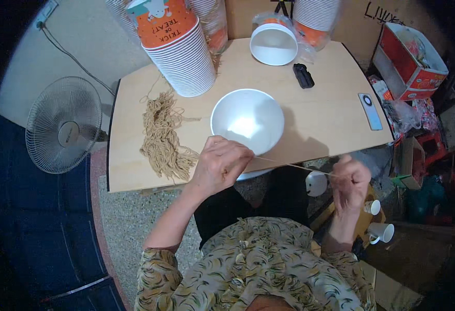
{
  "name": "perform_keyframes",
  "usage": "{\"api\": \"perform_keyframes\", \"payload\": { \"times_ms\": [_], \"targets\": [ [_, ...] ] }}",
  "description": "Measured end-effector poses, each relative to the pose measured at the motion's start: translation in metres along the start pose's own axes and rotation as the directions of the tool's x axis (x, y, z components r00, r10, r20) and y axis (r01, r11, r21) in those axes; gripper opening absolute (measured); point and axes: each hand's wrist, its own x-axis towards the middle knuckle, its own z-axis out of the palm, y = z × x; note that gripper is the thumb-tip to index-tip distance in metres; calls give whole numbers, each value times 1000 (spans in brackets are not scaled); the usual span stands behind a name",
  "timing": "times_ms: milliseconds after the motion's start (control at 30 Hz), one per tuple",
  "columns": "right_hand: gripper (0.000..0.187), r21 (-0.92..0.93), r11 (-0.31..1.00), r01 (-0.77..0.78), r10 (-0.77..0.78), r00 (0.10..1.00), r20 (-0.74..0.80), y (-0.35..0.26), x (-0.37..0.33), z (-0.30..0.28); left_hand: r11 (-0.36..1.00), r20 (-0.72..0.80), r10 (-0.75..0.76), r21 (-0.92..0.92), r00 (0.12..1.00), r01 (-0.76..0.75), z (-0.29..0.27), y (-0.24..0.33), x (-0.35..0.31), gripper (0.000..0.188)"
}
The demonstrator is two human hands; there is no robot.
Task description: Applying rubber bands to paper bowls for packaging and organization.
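A white paper bucket (pixel 227 111) stands on the table with its mouth toward me. At its near rim my left hand (pixel 221 163) is closed in a pinch on a thin tan string (pixel 305 168). The string runs taut to the right, past the table's front edge, to my right hand (pixel 351 179), whose fingers are closed on its other end. Whether the string passes through the bucket's wall is hidden behind my left fingers. Left of the bucket lies a loose heap of tan strings (pixel 161 140).
A tall stack of orange-printed paper buckets (pixel 186 67) stands behind the strings. Farther back are a bagged bucket (pixel 273 45), a black object (pixel 303 75) and a phone-like slab (pixel 370 111). A fan (pixel 64 124) stands left; cartons (pixel 414 62) and mugs (pixel 382 232) are right.
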Motion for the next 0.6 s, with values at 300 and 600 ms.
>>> {"api": "perform_keyframes", "payload": {
  "times_ms": [300, 600],
  "targets": [
    [16, 243, 959, -146, 208, 944, -255, 3, 4, -1, 969, -27, -19, 246, 999, 25, -15, 4, 16, 35],
    [33, 406, 904, -133, 240, 944, -224, 5, -10, 36, 971, -151, 36, 238, 988, 1, -3, 8, 25, 34]
  ]
}}
